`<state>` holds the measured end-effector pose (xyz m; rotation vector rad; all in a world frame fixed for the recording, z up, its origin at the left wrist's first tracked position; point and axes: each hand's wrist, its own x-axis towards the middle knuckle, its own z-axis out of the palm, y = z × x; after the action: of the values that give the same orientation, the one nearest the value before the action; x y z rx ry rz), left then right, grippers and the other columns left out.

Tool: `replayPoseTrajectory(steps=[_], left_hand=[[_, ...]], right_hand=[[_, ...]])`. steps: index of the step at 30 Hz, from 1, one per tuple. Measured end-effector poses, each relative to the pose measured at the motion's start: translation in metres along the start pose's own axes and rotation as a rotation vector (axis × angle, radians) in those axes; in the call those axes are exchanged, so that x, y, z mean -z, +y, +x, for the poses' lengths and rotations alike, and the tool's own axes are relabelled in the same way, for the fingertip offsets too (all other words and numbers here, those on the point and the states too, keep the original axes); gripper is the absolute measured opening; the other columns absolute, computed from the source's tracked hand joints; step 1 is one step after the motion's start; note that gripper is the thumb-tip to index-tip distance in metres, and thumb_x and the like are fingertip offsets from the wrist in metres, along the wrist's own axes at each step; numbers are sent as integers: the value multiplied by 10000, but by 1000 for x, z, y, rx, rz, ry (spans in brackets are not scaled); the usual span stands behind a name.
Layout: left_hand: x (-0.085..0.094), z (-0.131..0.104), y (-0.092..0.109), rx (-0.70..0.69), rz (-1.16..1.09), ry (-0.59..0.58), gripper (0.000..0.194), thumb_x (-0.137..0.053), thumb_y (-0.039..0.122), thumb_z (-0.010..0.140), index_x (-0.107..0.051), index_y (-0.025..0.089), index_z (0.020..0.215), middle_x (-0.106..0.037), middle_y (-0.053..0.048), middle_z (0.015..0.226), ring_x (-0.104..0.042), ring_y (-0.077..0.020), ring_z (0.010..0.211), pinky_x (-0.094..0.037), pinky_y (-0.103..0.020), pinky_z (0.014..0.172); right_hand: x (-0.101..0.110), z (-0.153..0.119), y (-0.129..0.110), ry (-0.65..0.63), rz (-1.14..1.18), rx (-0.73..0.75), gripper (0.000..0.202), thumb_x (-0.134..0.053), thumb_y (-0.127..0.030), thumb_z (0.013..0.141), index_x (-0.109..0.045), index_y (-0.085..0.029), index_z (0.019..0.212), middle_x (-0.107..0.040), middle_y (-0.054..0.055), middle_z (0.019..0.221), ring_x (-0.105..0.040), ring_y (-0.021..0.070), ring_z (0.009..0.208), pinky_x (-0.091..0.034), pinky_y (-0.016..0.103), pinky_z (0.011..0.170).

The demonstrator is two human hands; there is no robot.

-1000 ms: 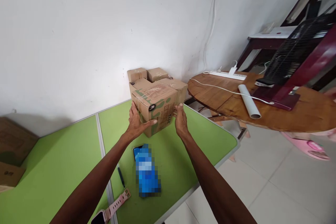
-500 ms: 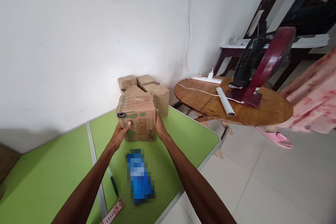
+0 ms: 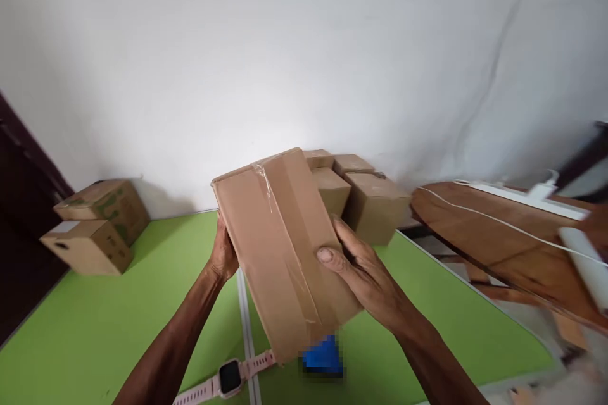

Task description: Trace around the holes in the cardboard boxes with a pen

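A cardboard box [image 3: 280,240] is held up between my two hands, tilted, with a taped face turned toward me. My left hand [image 3: 224,250] presses against its left side, fingers partly hidden behind it. My right hand [image 3: 363,269] grips the right edge, thumb on the taped face and fingers on the side. Beneath the box, a blue pixelated object [image 3: 323,355] shows only in part on the green table [image 3: 190,304]. A pink-strapped smartwatch [image 3: 230,378] lies near my left forearm.
Several cardboard boxes [image 3: 375,202] stand against the wall behind the held box. Two more boxes [image 3: 99,215] sit at the table's far left. On the right, a wooden table [image 3: 489,228] carries a white power strip [image 3: 527,199], a cable and a white tube [image 3: 584,262].
The box has been lifted off the table, brought closer and turned, so a taped face shows instead of the printed one. The view has swung left, revealing the two boxes there.
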<state>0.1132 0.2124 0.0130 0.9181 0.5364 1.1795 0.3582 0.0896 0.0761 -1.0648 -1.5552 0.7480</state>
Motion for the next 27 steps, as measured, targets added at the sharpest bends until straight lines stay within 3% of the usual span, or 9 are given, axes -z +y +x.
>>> replayPoseTrajectory(steps=[4, 9, 14, 16, 19, 21, 24, 27], left_hand=[[25, -42, 27, 11, 74, 141, 1007, -657, 999, 860, -723, 265, 1546, -867, -121, 1305, -705, -463, 1441, -601, -617, 1223], [59, -73, 58, 106, 119, 246, 1057, -712, 980, 836, -677, 227, 1577, -838, -161, 1373, -740, -472, 1390, -615, -626, 1200], [80, -90, 80, 120, 161, 272, 1002, -787, 871, 868, -634, 215, 1611, -855, -174, 1277, -782, -494, 1307, -648, -650, 1137], [81, -93, 83, 51, 167, 285, 1079, -815, 802, 882, -461, 266, 1747, -810, -149, 1419, -761, -480, 1356, -637, -634, 1162], [77, -95, 81, -72, 162, 305, 1336, -869, 698, 857, -54, 356, 1859, -634, -101, 1695, -701, -445, 1459, -591, -607, 1234], [75, -94, 81, -120, 168, 300, 1419, -898, 654, 822, 36, 379, 1854, -569, -85, 1758, -673, -445, 1495, -560, -612, 1265], [75, -90, 84, -138, 200, 283, 1327, -896, 606, 824, -98, 378, 1859, -603, -76, 1727, -649, -452, 1519, -517, -627, 1295], [81, -83, 87, -134, 263, 305, 1051, -824, 609, 922, -351, 290, 1805, -627, -130, 1693, -658, -432, 1499, -518, -610, 1284]], right_hand=[[-47, 3, -5, -127, 324, -151, 747, -754, -806, 963, -694, -385, 1577, -774, 63, 1528, -707, 413, 1434, -644, 544, 1127], [-92, 33, -1, -255, 705, -508, 624, -745, -783, 967, -814, -283, 1334, -892, 101, 1189, -824, 401, 1241, -703, 571, 1040], [-115, 58, 12, -274, 748, -505, 527, -767, -710, 961, -837, -231, 1168, -899, 105, 983, -859, 390, 1143, -709, 554, 1024], [-120, 59, 20, -294, 743, -496, 532, -762, -721, 955, -833, -234, 1157, -898, 106, 969, -858, 389, 1147, -704, 557, 1028], [-123, 55, 34, -324, 733, -508, 590, -755, -780, 923, -835, -233, 1130, -896, 124, 963, -851, 405, 1167, -701, 571, 1020], [-122, 52, 39, -331, 726, -528, 640, -755, -830, 883, -838, -233, 1099, -892, 134, 945, -845, 425, 1178, -703, 587, 1000], [-123, 48, 35, -307, 712, -556, 667, -757, -867, 859, -840, -247, 1091, -889, 128, 956, -833, 432, 1209, -701, 604, 1006], [-127, 46, 18, -258, 695, -511, 708, -780, -891, 850, -838, -287, 1213, -893, 103, 1080, -792, 407, 1304, -679, 586, 1078]])
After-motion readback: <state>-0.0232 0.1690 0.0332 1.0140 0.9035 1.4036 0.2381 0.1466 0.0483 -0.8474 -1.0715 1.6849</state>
